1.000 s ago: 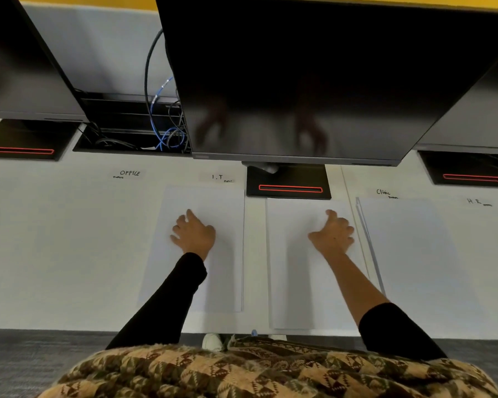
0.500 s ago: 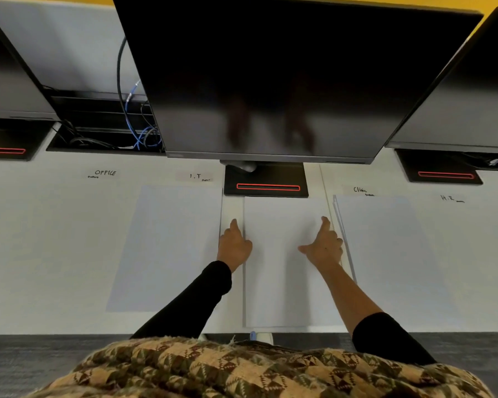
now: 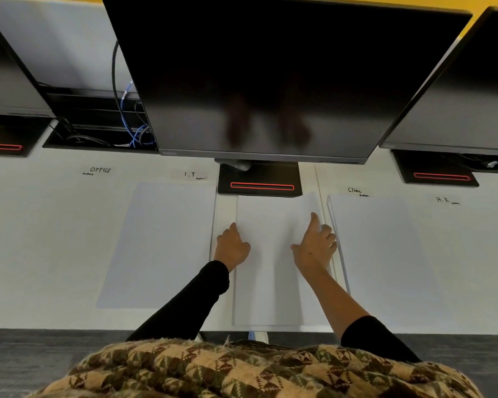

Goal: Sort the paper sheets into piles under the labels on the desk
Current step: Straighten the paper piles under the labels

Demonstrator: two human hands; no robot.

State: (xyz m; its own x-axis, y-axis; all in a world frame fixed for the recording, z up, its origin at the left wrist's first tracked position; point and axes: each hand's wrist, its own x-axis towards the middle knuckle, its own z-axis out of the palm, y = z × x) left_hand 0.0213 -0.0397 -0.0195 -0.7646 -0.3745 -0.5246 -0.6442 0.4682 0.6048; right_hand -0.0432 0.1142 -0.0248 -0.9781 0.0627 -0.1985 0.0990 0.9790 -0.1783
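Note:
Three white paper piles lie on the white desk (image 3: 41, 254). The left pile (image 3: 161, 245) is below the I.T label (image 3: 190, 174), and the right pile (image 3: 385, 254) is below the Clinic label (image 3: 354, 190). An OFFICE label (image 3: 99, 170) and an H.R label (image 3: 443, 200) have bare desk beneath them. On the middle pile (image 3: 270, 288), in front of the monitor base, my left hand (image 3: 232, 245) grips the left edge with its thumb on top. My right hand (image 3: 315, 245) holds the right edge, index finger extended. The top sheet's far right corner is slightly raised.
A large dark monitor (image 3: 270, 81) overhangs the desk's back, its base (image 3: 260, 179) just beyond the middle pile. More monitors stand at both sides. Cables (image 3: 130, 127) sit in a tray at back left. The desk's front edge meets grey carpet (image 3: 26, 360).
My left hand left the I.T pile and moved right to the middle pile's left edge. My right hand stayed at the right edge. The sheet's far right corner has risen.

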